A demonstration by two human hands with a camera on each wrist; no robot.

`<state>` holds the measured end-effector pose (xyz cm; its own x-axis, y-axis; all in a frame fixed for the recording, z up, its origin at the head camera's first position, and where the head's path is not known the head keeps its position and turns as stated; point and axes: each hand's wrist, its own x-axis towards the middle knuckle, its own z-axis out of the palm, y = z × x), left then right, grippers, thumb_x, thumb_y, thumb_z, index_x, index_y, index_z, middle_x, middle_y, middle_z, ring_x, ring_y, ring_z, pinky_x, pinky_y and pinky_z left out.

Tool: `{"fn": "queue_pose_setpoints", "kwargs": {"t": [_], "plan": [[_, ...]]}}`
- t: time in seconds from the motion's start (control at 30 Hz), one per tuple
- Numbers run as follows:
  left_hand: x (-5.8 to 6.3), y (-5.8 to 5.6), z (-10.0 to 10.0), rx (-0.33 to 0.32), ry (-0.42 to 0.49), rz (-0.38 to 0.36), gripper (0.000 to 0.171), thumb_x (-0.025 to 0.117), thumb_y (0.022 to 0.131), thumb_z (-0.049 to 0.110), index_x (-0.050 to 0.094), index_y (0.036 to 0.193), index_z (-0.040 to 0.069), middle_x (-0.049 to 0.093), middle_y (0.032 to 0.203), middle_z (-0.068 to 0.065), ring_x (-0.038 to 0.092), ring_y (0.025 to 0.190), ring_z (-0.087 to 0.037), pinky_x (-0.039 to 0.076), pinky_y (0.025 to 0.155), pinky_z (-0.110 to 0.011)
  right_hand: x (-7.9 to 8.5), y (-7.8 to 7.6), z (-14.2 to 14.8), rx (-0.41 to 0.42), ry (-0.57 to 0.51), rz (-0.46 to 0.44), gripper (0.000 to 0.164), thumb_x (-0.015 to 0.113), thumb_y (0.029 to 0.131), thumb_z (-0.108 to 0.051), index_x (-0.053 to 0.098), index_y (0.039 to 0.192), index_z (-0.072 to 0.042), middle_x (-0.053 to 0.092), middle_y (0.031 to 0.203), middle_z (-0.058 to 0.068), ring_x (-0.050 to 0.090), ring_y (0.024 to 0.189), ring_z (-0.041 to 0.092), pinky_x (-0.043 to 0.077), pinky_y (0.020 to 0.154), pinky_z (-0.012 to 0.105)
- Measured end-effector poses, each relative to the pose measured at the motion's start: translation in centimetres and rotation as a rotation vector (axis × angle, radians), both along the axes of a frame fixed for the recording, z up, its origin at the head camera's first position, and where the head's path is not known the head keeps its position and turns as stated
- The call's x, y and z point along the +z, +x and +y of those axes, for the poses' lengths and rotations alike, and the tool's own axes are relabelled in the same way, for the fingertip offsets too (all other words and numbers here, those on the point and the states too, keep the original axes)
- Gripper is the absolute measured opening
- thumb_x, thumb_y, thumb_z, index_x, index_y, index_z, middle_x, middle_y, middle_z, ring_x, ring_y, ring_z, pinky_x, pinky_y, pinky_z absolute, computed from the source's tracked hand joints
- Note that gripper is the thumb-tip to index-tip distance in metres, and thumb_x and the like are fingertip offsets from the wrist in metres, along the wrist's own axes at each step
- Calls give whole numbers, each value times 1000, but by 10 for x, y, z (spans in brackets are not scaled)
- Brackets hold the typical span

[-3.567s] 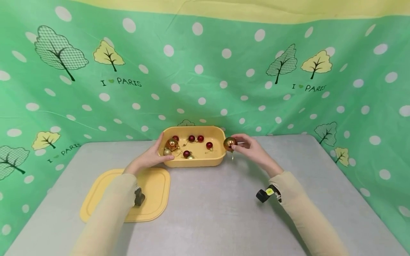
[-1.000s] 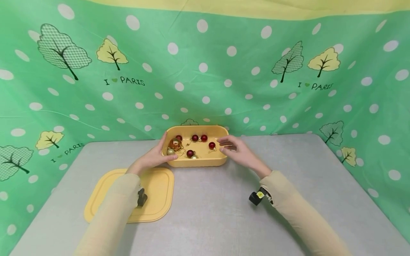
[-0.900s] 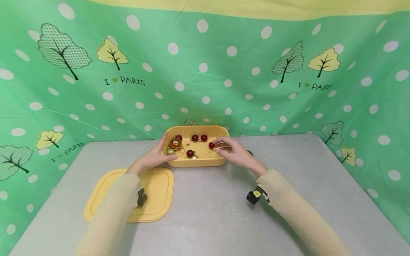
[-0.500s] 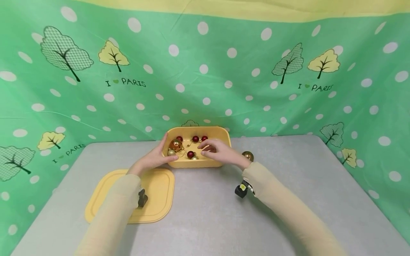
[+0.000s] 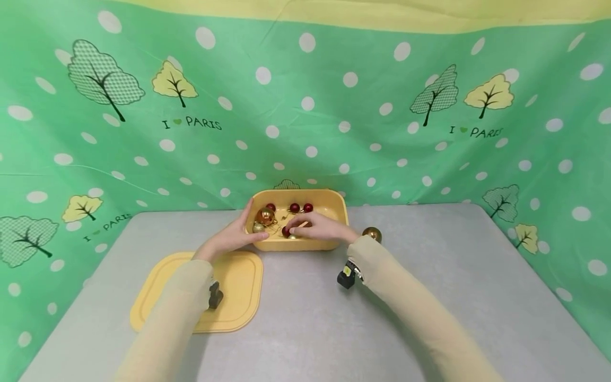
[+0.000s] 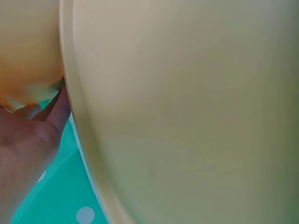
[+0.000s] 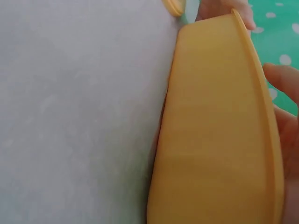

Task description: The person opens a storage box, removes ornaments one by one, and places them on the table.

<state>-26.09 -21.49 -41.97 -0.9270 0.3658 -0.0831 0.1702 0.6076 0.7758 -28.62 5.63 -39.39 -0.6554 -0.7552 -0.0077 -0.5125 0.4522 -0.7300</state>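
In the head view a yellow plastic box (image 5: 329, 245) stands at the back of the table, holding several small Christmas baubles. My left hand (image 5: 234, 233) grips its left end, thumb over the front rim and fingers along the side. My right hand (image 5: 321, 227) reaches inside over the front wall, its thumb and index finger pinching a dark red bauble (image 5: 286, 232) near the front. Further back lie more red baubles (image 5: 294, 207), and a larger copper-gold bauble (image 5: 265, 215) sits at the left beside a glittery gold one (image 5: 258, 227). The right wrist view shows the box's outer wall (image 7: 215, 121).
A flat yellow lid (image 5: 243, 297) lies on the grey table (image 5: 305, 329) at the front left, partly under my left forearm. One large gold bauble (image 5: 372, 234) rests on the table right of the box, close to my right sleeve. A green dotted cloth (image 5: 305, 122) hangs behind.
My right hand set the large gold bauble down right of the box, then moved left into the box, past one red bauble to the dark red one. My left hand kept its grip.
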Motion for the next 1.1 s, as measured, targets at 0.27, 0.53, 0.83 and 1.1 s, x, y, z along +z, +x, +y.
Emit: {"fn": "queue_pose_setpoints", "kwargs": {"t": [0.27,0.53,0.83,1.1], "plan": [[-1,-1,3,-12,9,-4,112,68,88,44,-18,152,13,-12,158,-19,2,142,-45,9,112,-58,-9,-10,-2,-43,31,-292,30,55,97,-18,69,122,-9,63,124,0,54,112,12,41,96,29],[-1,-2,4,-4,18,-9,112,69,88,42,-18,153,14,-11,158,-19,1,142,-43,8,112,-57,-17,-19,1,-12,-76,-348,29,61,89,-10,69,117,-5,65,117,2,54,108,14,41,96,29],[-1,0,1,-15,31,2,112,70,88,40,-17,153,12,-11,157,-22,1,141,-46,8,112,-58,-16,-18,0,-41,-247,-407,35,70,86,-9,63,118,2,62,116,6,54,103,15,45,91,30],[6,3,2,-10,79,-15,108,70,89,27,-16,152,8,-10,156,-27,1,141,-47,6,112,-58,-9,-13,0,-88,-352,-402,32,70,85,-3,63,116,1,61,109,7,58,94,18,51,87,36]]}}
